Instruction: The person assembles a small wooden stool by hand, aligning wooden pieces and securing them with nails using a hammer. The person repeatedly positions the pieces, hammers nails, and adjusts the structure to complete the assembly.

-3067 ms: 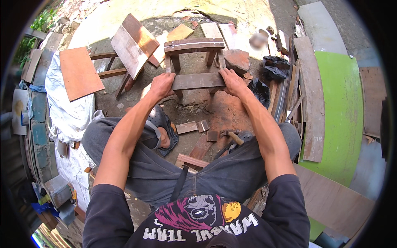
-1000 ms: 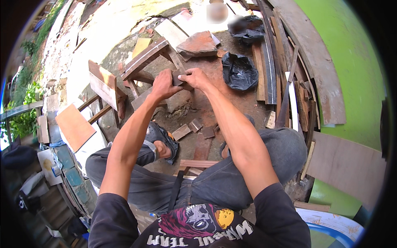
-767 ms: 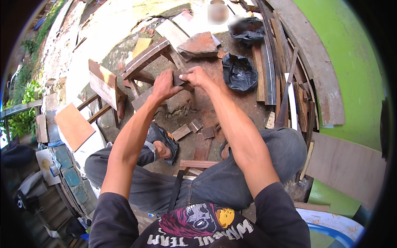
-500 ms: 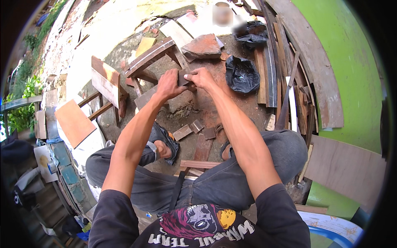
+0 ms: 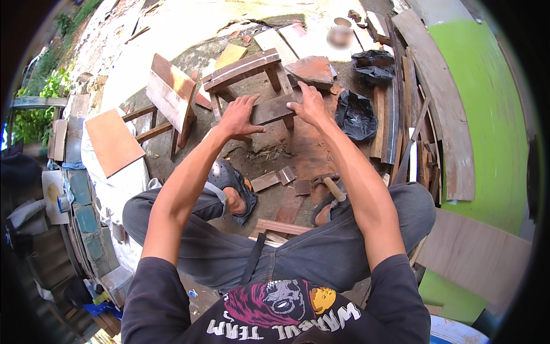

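A short dark wooden plank point(image 5: 271, 110) lies level, with leg-like pieces beneath it, close in front of a low wooden frame point(image 5: 243, 71). My left hand point(image 5: 236, 118) rests at the plank's left part, thumb and fingers spread across its width. At the right end is my right hand point(image 5: 311, 107); its thumb touches the plank while the fingers stretch out past the end. Neither hand appears clenched round the wood. The plank's left end is hidden by my left hand. Whether plank and frame are joined cannot be seen.
Wood offcuts point(image 5: 265, 182) and a hammer-like tool point(image 5: 334, 188) lie between my feet. A second wooden frame point(image 5: 171, 86) stands left, beside an orange-brown board point(image 5: 114, 142). Black plastic bags point(image 5: 356, 114) and stacked timber point(image 5: 392, 126) are on the right. A stone slab point(image 5: 311, 70) lies beyond.
My hands have spread apart: the left one has slid left along the plank, baring its top. The fingers of my right hand have straightened. The whole view has shifted slightly.
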Action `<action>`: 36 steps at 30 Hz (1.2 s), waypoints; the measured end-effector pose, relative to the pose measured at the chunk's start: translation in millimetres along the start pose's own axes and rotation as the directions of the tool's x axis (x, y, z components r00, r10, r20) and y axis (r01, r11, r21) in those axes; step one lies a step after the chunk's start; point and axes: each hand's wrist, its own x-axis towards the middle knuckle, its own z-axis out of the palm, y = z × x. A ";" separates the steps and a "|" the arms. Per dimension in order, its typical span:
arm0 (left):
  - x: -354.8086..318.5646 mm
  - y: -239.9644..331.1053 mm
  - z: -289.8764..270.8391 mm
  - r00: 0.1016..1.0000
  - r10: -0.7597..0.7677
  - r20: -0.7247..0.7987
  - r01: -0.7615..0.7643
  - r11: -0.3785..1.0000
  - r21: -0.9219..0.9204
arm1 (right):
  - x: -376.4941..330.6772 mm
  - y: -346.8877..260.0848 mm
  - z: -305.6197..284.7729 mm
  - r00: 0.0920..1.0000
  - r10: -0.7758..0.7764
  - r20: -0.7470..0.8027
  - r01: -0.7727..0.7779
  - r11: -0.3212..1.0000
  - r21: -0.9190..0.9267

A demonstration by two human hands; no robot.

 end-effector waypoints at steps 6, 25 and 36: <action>-69.9 -56.2 -13.8 0.997 -0.076 0.015 0.076 0.997 -0.001 | 2.5 -25.6 -15.7 0.907 -0.324 0.269 0.412 0.816 -0.406; -63.1 -59.5 -0.4 0.990 -0.133 -0.045 0.136 0.989 0.057 | 38.2 -37.2 -19.3 0.760 -0.353 0.546 0.593 0.720 -0.361; -64.7 -62.5 6.7 0.986 -0.133 -0.105 0.137 0.990 0.029 | 39.0 -39.8 -20.6 0.753 -0.327 0.571 0.576 0.746 -0.334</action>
